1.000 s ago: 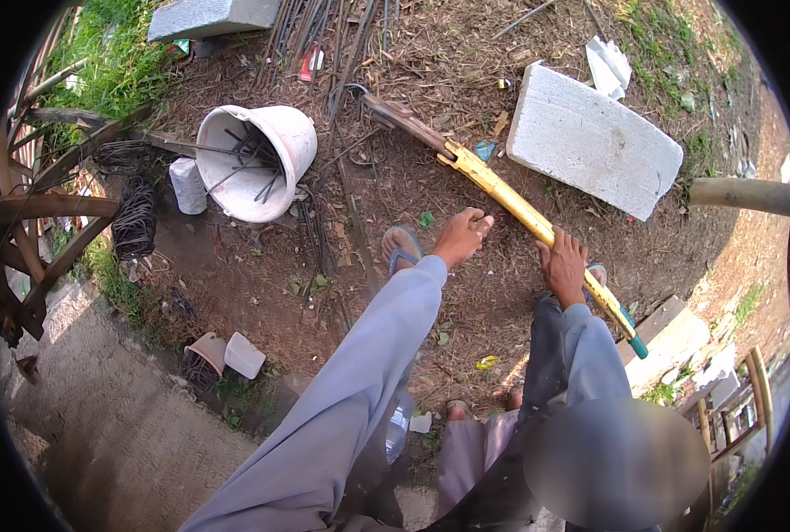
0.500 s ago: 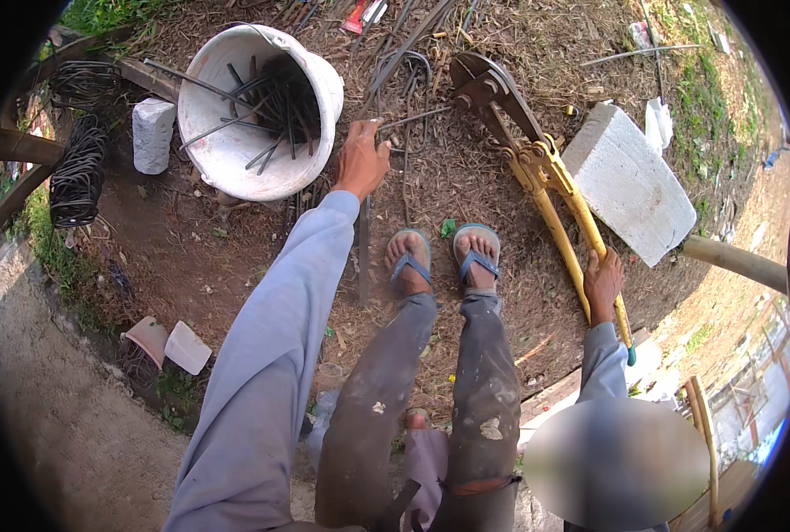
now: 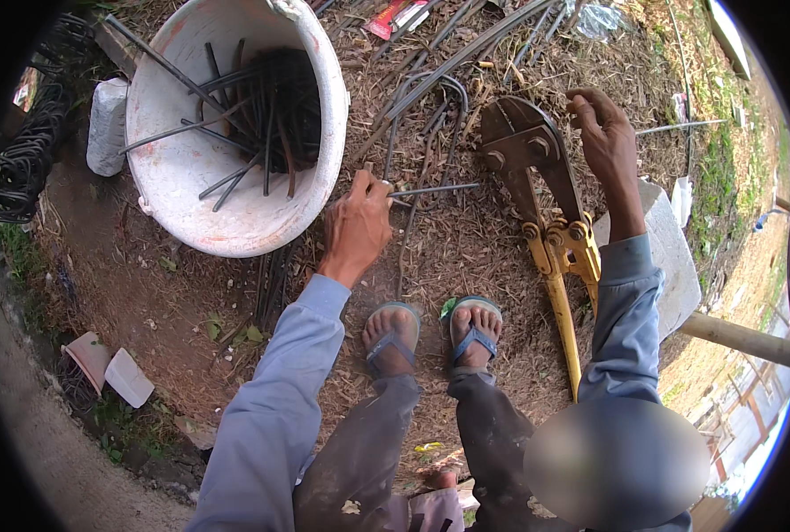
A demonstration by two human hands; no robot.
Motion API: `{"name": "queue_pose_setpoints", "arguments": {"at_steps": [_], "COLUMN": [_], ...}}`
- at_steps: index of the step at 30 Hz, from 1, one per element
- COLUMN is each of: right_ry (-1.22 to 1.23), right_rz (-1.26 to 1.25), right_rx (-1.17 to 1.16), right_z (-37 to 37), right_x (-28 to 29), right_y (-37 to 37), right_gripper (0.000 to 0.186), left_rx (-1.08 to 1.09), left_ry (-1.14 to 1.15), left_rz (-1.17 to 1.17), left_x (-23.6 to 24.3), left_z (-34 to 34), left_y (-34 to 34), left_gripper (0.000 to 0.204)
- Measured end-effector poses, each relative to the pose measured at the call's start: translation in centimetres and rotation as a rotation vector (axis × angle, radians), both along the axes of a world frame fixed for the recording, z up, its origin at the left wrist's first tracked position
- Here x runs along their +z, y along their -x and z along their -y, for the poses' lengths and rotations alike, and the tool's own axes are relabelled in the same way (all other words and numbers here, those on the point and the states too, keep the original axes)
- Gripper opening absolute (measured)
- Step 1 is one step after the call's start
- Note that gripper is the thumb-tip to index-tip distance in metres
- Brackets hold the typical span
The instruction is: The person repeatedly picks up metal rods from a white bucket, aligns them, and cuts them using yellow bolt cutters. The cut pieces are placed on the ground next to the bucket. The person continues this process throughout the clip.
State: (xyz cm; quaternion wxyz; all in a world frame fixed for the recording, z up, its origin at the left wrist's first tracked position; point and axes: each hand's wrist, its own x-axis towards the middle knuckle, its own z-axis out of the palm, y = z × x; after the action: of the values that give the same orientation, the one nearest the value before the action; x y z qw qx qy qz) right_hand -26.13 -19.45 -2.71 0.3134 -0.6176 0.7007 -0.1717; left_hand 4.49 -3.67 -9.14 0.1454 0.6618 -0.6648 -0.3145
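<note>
A thin metal rod (image 3: 439, 189) is held in the left hand (image 3: 357, 224); near the bolt cutter (image 3: 521, 146), the right hand (image 3: 606, 137) is positioned, grip wide.

an outdoor work yard (image 3: 129, 301), shown by grass (image 3: 721, 173), loose metal rods (image 3: 470, 58), a white bucket (image 3: 331, 97) and yellow-handled bolt cutters (image 3: 537, 250)
</note>
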Motion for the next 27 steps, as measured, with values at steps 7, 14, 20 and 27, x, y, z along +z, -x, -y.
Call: {"name": "queue_pose_setpoints", "arguments": {"at_steps": [7,14,20,27], "right_ry": [0.254,0.371,0.458,0.362], "right_rz": [-0.206,-0.22,-0.227,-0.046], "right_rx": [0.907,1.039,1.075,1.029], "right_z": [3.3,5.5,5.6,2.9], "right_x": [-7.0,-7.3,-9.9,-7.4], "right_y": [1.1,-0.4,0.5,1.8], "right_gripper": [0.024,0.026,0.031,0.051], "left_rx": [0.041,-0.086,0.06,0.16], "left_ry": [0.08,0.082,0.008,-0.201], "left_rz": [-0.206,-0.23,-0.187,-0.166], "left_x": [1.6,4.3,5.3,6.0], "left_z": [-2.9,-3.6,-6.4,-9.5], "left_y": [-2.1,-3.8,-4.0,-3.7], "left_gripper": [0.015,0.014,0.018,0.023]}}
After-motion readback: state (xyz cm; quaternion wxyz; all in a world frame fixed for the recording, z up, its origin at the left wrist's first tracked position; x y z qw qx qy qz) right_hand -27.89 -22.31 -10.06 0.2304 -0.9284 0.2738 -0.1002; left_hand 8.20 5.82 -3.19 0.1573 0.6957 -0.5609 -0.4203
